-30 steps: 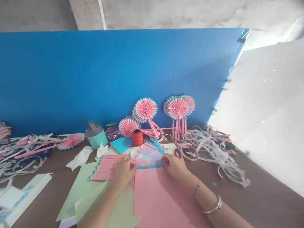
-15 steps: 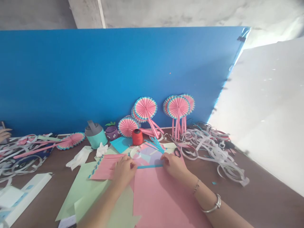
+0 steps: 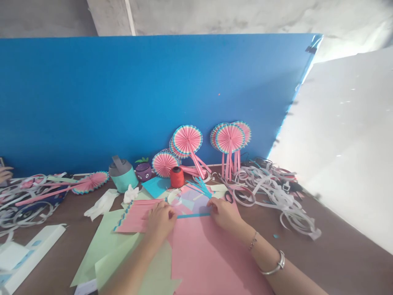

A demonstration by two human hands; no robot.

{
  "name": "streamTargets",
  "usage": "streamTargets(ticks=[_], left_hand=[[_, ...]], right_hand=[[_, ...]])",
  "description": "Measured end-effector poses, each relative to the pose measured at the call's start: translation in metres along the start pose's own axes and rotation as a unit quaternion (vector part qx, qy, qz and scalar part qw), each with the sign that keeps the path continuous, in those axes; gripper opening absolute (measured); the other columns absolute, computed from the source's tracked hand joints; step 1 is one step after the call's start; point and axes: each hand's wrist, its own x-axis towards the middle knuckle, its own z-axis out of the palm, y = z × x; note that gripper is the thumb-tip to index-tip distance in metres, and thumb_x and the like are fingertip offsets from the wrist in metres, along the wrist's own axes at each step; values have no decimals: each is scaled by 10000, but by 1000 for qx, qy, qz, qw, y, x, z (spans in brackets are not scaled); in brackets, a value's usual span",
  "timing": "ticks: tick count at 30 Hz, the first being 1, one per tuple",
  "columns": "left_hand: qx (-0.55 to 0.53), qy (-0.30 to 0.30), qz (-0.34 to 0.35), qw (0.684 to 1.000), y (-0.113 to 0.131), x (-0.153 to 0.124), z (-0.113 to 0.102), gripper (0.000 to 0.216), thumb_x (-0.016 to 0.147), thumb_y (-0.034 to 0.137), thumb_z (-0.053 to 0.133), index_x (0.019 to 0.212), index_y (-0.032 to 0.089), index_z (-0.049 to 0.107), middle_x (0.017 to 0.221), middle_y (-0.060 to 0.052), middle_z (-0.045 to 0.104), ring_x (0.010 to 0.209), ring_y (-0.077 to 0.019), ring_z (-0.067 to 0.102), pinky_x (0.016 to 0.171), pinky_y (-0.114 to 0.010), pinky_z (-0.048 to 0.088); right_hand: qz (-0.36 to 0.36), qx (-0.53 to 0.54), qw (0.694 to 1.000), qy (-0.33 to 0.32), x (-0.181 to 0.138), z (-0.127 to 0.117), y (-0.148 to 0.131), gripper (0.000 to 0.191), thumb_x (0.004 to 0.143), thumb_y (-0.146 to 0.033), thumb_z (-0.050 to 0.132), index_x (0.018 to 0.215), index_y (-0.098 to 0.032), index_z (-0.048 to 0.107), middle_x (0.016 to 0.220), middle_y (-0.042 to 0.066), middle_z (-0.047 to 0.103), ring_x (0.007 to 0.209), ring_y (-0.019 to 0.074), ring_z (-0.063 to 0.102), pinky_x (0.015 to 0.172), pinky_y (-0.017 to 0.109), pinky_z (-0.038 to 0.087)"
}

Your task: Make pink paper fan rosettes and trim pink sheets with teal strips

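A large pink sheet of paper [image 3: 211, 250] lies in front of me, with a narrow blue paper strip [image 3: 193, 216] along its far edge. My left hand [image 3: 161, 219] is closed at the strip's left end, fingers curled. At the right end, my right hand [image 3: 222, 213] pinches the strip near the sheet's corner. Left of my left hand is a pleated pink paper [image 3: 135, 217] with blue-tipped folds. Thin blue strips [image 3: 201, 188] and the black handle of scissors [image 3: 229, 196] lie just beyond my right hand. Pale green sheets [image 3: 104, 237] spread under my left forearm.
Finished pink round fans [image 3: 230, 138] lean on the blue panel [image 3: 123, 90]. A red thread spool [image 3: 177, 177], a purple pot [image 3: 143, 171] and a teal container [image 3: 124, 180] stand at the back. Tangled white strips [image 3: 273, 192] lie right. A person's hand [image 3: 4, 174] shows far left.
The view has shifted very slightly. Both hands keep their places on the blue strip and the pink sheet; nothing else has visibly moved.
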Motion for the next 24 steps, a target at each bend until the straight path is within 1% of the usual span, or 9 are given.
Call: streamTargets(ticks=[12, 19, 24], left_hand=[[36, -6, 8, 999, 2, -1, 3, 139, 825, 187, 494, 740, 211, 602, 994, -66, 630, 1077, -250, 539, 847, -350, 378], [3, -2, -10, 1000, 0, -1, 2, 98, 813, 165, 511, 769, 218, 580, 973, -40, 639, 1079, -234, 536, 846, -331, 355], [-10, -7, -7, 1000, -1, -1, 1, 113, 808, 144, 513, 767, 218, 589, 967, -36, 638, 1061, -229, 543, 828, -326, 356]], right_hand=[[-6, -32, 999, -16, 0, 1, 1, 370, 710, -10, 501, 996, -198, 641, 805, 32, 662, 759, 172, 573, 636, 236, 269], [-2, -67, 998, -4, 0, 0, 0, 355, 715, -19, 515, 983, -206, 655, 788, 35, 688, 823, 205, 584, 703, 276, 266], [25, -65, 998, -8, 1, -6, 6, 362, 701, 12, 503, 937, -210, 664, 802, 29, 698, 833, 203, 584, 704, 279, 280]])
